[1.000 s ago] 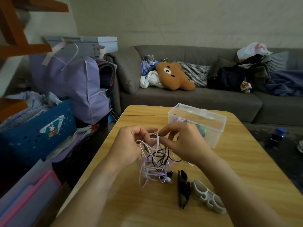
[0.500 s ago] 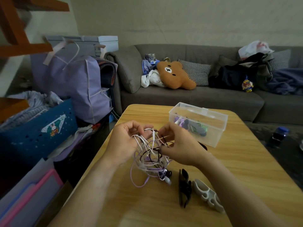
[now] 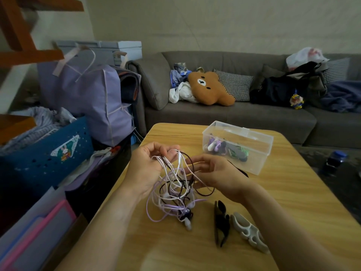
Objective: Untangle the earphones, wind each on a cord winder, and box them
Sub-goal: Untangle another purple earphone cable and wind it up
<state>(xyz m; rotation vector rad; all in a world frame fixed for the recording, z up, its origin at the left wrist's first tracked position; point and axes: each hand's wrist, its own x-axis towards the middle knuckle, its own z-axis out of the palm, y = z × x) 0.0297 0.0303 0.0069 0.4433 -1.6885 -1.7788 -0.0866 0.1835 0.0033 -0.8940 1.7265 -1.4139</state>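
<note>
Left hand [image 3: 148, 169]: gripping white and dark strands at the top of the tangle, fingers curling shut around them
Right hand [image 3: 216, 173]: pinching a white strand between thumb and fingertips, pulling it sideways out of the knot
Tangled earphones [image 3: 175, 194]: hanging between both hands above the worktop [image 3: 293, 202]; white, lilac and black cords looping together; lowest earbuds touching or nearly touching the wood, hard telling which
Black cord winder [image 3: 220, 222]: lying flat just right of the tangle
White cord winder [image 3: 248, 231]: lying just beside the black one, on its right
Clear box [image 3: 254, 141]: sitting open further back, holding wound earphones in purple, black and green
Sofa [image 3: 224, 114]: standing behind
</note>
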